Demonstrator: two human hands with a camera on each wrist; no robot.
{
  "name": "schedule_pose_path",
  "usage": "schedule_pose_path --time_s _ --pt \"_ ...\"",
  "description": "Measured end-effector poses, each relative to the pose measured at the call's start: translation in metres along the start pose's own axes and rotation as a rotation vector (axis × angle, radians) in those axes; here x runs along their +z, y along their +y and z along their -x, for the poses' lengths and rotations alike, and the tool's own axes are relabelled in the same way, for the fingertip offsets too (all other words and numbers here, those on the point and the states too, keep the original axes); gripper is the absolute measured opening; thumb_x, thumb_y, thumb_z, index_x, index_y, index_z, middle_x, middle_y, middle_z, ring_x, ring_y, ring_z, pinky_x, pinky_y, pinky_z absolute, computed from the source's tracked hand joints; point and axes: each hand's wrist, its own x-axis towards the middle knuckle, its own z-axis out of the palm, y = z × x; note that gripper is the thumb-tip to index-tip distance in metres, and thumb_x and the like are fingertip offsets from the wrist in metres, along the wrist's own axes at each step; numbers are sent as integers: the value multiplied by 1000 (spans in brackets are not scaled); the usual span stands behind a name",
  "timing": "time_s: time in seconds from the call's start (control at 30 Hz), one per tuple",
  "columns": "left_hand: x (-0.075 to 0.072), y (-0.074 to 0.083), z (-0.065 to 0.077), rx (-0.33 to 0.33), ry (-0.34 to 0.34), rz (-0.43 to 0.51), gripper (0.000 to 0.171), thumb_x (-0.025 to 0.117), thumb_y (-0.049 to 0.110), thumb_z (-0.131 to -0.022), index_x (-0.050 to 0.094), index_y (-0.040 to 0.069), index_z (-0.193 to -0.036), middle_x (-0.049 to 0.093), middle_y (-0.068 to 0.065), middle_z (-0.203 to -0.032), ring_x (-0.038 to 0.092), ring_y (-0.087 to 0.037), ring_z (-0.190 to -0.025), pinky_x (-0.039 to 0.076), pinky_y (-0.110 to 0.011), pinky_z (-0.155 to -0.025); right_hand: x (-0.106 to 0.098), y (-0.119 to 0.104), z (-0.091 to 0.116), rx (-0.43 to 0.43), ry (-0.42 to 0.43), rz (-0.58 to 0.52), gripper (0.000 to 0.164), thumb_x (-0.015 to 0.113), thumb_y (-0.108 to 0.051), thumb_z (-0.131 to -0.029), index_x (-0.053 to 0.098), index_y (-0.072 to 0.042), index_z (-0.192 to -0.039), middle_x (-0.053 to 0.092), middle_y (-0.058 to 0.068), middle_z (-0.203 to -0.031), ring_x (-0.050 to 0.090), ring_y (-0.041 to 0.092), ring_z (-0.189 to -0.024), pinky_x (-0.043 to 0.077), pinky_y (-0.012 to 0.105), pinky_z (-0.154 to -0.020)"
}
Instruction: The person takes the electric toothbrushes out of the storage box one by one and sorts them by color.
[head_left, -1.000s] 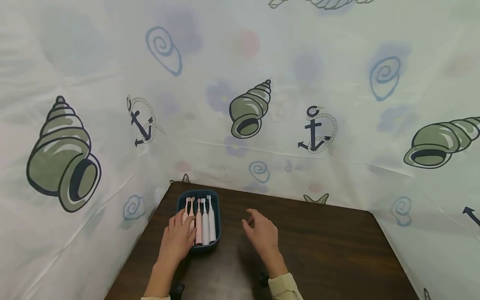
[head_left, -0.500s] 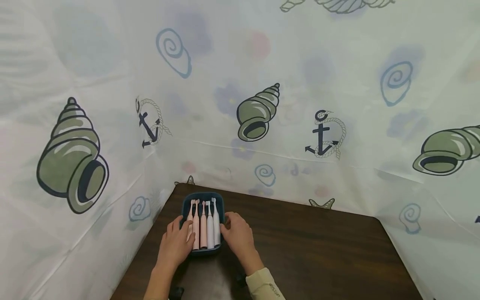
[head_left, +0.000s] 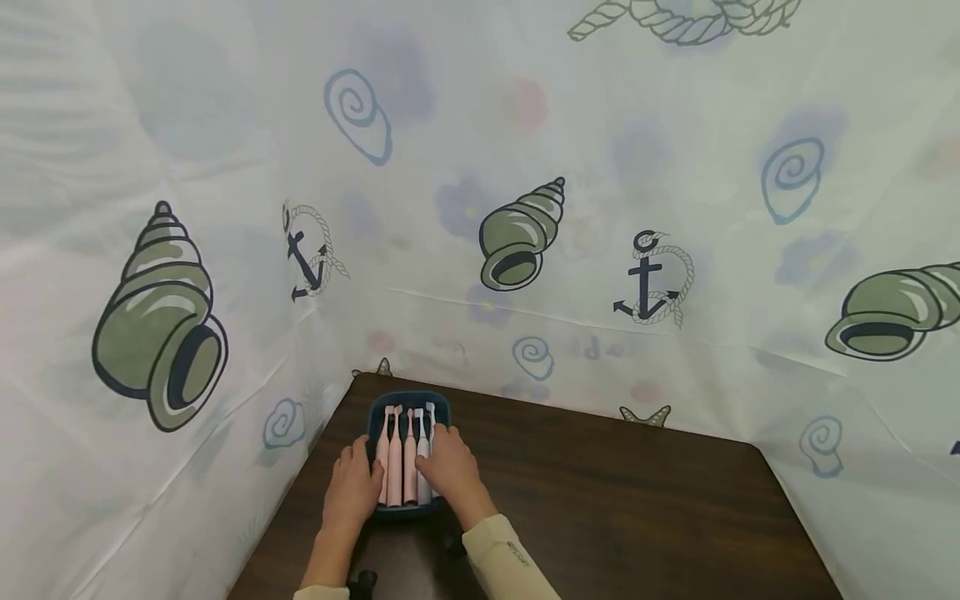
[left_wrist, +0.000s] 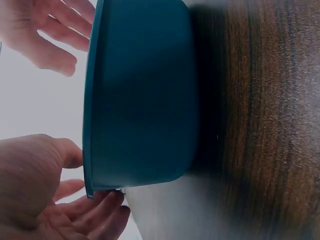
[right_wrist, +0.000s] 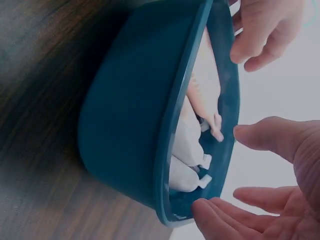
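toothbrushes (head_left: pixel 395 473) lie in their blue bin (right_wrist: pixel 125 110), none yet lifted, left hand (head_left: pixel 353 487) and right hand (head_left: pixel 453 470) loosely spread at the rim

We see a smooth plastic tub (left_wrist: pixel 145 90) near the far left corner of the wood-grained table (head_left: pixel 615 492), smooth plastic-looking toothbrushes (head_left: pixel 395 475) inside, creased matt cloth (head_left: pixel 600 100) beyond the far edge.
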Motion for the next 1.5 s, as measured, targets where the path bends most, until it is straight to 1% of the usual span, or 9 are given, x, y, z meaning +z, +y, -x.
schedule_pose_path --time_s 0.13,0.33,0.47,0.67,0.83,0.93,1.13,1.33,1.5 --pt "-1 -1 -2 -35 0 11 53 54 15 -108 44 -11 -153 55 -38 -144 61 -54 -128 50 -69 -103 5 -6 -1 10 -7 7 62 73 -28 -101 53 4 -151 59 27 -146 68 42 -122 57 61 -101" --pt "-2 -3 -3 -62 0 16 44 52 11 -107 54 -10 -145 63 -33 -132 65 -52 -119 52 -68 -99 15 -13 -3 35 -22 35 53 63 -22 -106 52 7 -148 60 30 -140 68 42 -121 57 59 -102" --pt "-4 -6 -3 -71 -2 17 41 50 10 -107 56 -9 -143 65 -30 -129 66 -50 -117 52 -68 -99 20 -20 -6 72 -35 54 57 63 -21 -105 48 7 -152 59 31 -142 67 43 -124 57 61 -102" --pt "-4 -4 -4 -105 -30 -8 43 51 15 -109 55 -6 -146 64 -28 -134 67 -49 -120 52 -70 -99 22 -23 -15 130 -70 97 62 65 -18 -105 43 8 -157 58 32 -147 65 44 -130 55 61 -106" --pt "-3 -6 -3 -109 -33 -14 44 52 15 -109 54 -5 -148 63 -29 -138 66 -50 -122 52 -70 -100 22 -22 -24 108 -66 223 49 70 -18 -102 59 9 -141 69 26 -128 73 40 -113 62 56 -93" --pt "-3 -8 -2 -94 -22 12 44 52 14 -109 52 -7 -148 63 -30 -136 67 -50 -119 52 -69 -99 21 -21 -29 93 -55 258 36 72 -17 -100 69 5 -128 74 20 -115 75 35 -100 64 52 -85" --pt "0 -6 -4 -78 -32 42 44 52 13 -109 51 -8 -148 63 -31 -136 66 -51 -118 52 -69 -99 17 -17 -33 100 -77 249 18 73 -16 -99 77 -4 -112 75 16 -105 73 31 -91 63 50 -79" --pt "4 -3 -6 -88 -70 49 45 51 13 -110 49 -7 -150 60 -32 -140 64 -52 -122 51 -69 -102 9 -15 -29 121 -110 187 16 73 -12 -98 76 -1 -110 71 20 -111 69 34 -92 60 53 -84" --pt "1 -8 -6 -105 -84 47 46 48 13 -110 46 -9 -151 56 -35 -144 61 -55 -127 48 -71 -106 14 -17 -31 123 -157 155 15 72 -13 -98 75 -3 -109 73 16 -107 65 32 -87 58 51 -83"
